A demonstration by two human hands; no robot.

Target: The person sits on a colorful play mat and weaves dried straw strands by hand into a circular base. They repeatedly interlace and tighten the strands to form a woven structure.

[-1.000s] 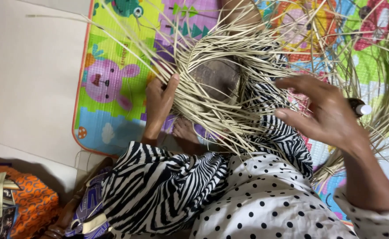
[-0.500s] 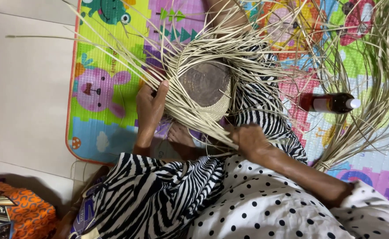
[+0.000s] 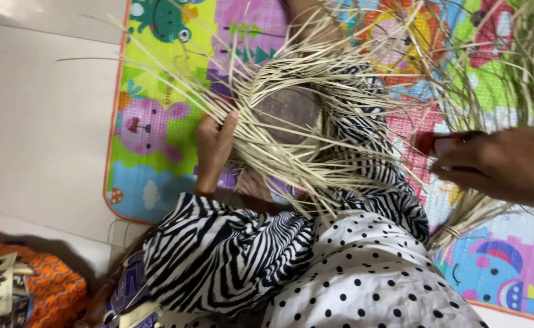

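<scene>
The left hand [image 3: 215,143] clamps pale straw strands beside the half-woven round straw disc [image 3: 291,112], steadying it; the right hand [image 3: 504,164], right of the disc, closes its fingers around a small red-brown bottle [image 3: 440,143].

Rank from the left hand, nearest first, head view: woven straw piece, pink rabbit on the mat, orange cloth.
1. Woven straw piece: the left hand grips its edge.
2. Pink rabbit: printed on the mat, just left of the hand.
3. Orange cloth: far bottom-left corner, off the mat.

Pale straw strips [image 3: 291,152]; zebra-striped sleeve [image 3: 218,255]; seemingly red bottle [image 3: 428,143].
</scene>
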